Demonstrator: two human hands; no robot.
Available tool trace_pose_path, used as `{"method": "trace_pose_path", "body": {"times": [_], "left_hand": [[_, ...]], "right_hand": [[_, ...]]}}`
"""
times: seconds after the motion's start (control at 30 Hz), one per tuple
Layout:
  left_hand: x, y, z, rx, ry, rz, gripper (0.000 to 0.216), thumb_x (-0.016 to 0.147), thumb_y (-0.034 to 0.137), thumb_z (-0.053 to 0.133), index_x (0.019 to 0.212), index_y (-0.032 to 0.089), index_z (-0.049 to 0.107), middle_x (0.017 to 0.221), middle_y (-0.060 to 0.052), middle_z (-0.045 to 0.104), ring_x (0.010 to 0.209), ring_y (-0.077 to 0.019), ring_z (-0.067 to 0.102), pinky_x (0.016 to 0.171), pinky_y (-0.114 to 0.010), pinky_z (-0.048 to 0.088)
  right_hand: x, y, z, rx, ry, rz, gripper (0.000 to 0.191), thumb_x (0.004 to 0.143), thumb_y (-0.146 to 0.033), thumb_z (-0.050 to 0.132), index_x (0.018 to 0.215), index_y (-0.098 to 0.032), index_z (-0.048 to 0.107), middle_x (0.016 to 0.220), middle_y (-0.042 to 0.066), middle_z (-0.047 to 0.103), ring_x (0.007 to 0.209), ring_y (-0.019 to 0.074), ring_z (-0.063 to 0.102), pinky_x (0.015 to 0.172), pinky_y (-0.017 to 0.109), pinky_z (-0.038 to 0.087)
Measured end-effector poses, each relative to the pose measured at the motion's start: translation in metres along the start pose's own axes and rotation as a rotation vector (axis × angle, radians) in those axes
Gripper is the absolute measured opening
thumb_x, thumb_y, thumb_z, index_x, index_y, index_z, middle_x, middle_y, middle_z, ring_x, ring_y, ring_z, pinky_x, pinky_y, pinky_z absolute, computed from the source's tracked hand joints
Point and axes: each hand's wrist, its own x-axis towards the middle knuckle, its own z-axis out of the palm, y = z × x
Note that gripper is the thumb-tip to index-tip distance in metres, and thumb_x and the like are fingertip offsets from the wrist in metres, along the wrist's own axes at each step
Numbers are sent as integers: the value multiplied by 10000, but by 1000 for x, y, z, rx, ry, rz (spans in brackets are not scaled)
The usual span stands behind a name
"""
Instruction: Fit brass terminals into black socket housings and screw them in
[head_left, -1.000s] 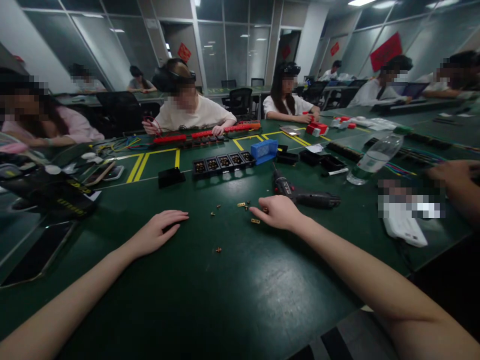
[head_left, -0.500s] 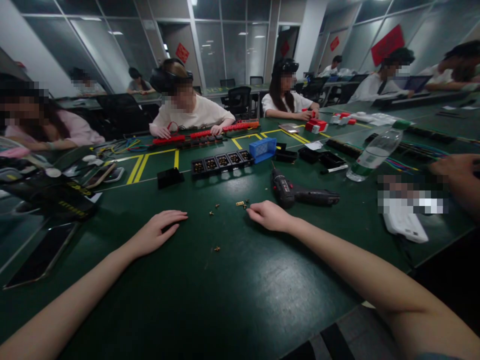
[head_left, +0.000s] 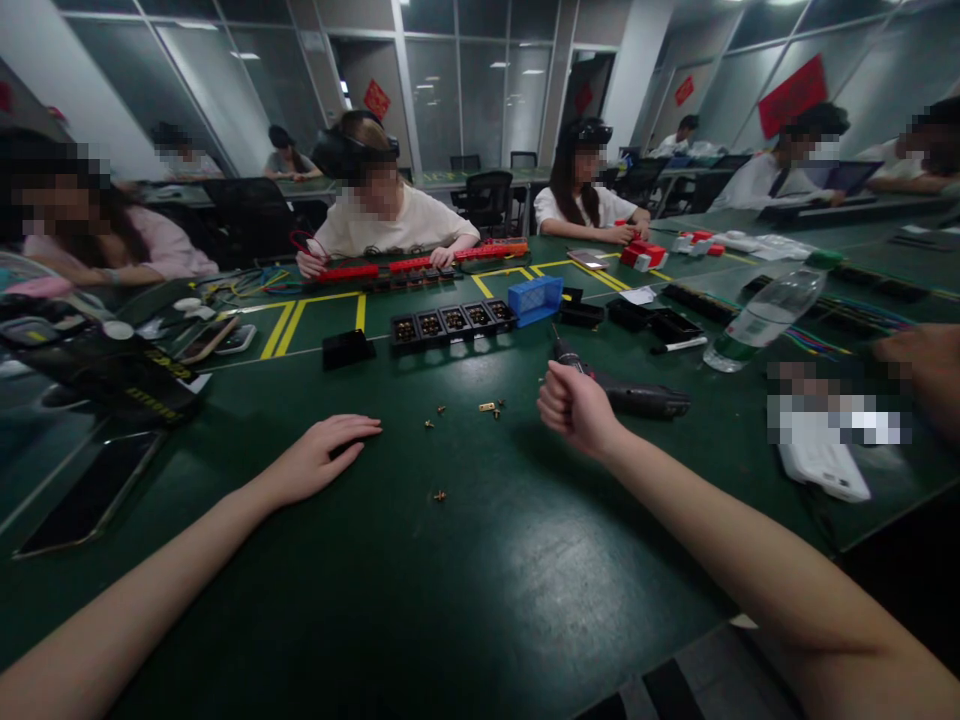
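Note:
My left hand (head_left: 322,455) lies flat on the green table with its fingers stretched out, holding nothing. My right hand (head_left: 576,408) is closed in a fist, seemingly raised over the table. Whatever its fingers may hold is hidden. Behind it lies a black power screwdriver (head_left: 649,397), partly covered by the hand, its bit pointing away from me. Between my hands are a small brass plate (head_left: 487,407) with two holes and several small brass screws (head_left: 429,424). One more screw (head_left: 439,496) lies closer to me.
Ahead stand a black compartment tray (head_left: 454,325) with brass parts, a blue bin (head_left: 535,300) and a black lid (head_left: 349,348). To the right are a tilted plastic bottle (head_left: 765,318) and a white device (head_left: 821,455). A phone (head_left: 94,490) lies left. Co-workers sit across the table.
My right hand has moved away from the brass plate and screws, rightward and up toward the screwdriver, with its fingers now curled. My left hand stays in place. The view has shifted slightly.

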Motion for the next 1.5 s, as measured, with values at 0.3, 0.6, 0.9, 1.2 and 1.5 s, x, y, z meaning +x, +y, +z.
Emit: {"method": "trace_pose_path", "body": {"times": [0.3,0.6,0.9,1.2,1.5], "left_hand": [[-1,0,1,-10,18,0,423,1012,472,428,1382,317,561,1448,-30,563,1373,-269,471,1165,-516,386],[-1,2,0,-42,39,-6,422,999,478,427,1360,329,586,1430,-18,581,1347,-268,501,1153,-502,398],[-2,-4,4,-48,50,11,408,986,463,452,1345,336,598,1423,-3,587,1346,-260,501,1155,-488,396],[-2,-3,4,-12,36,7,404,999,428,436,1367,334,574,1434,-7,576,1360,-261,483,1154,-498,392],[-2,-5,4,-35,37,5,406,993,452,446,1359,343,584,1434,0,577,1359,-260,486,1160,-492,390]], "right_hand": [[12,11,-6,-60,-32,-24,590,887,-502,615,541,-228,223,448,-103,188,373,55,132,323,174,130],[21,30,-5,-282,31,-205,624,838,-632,644,523,-223,293,462,-87,231,382,57,219,354,194,172],[23,13,-2,-235,89,-300,596,865,-536,669,537,-225,280,475,-82,215,388,71,230,353,205,230],[20,11,-1,-356,129,-329,592,884,-560,612,537,-232,262,501,-63,231,446,104,290,450,262,368],[21,9,-4,-357,113,-311,595,917,-554,564,538,-229,242,514,-60,191,458,111,202,432,264,264]]}}
